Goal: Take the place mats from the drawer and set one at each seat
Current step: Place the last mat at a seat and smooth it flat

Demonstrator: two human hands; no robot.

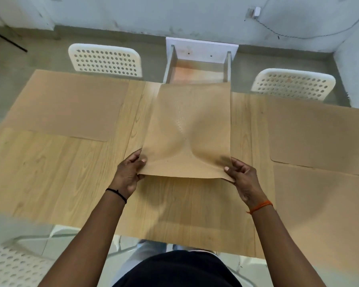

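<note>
With the left hand and right hand pinching the mat's near corners in their fingers, lay it flat and square at the near-left seat on the tabletop.

Three tan mats lie flat on the table, one at the far left corner, two along the right edge, a fourth mat is lifted and bent, and the white drawer stands open at the far edge.

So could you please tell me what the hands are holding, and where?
Both hold one tan flexible place mat by its near corners: left hand, right hand.
</note>
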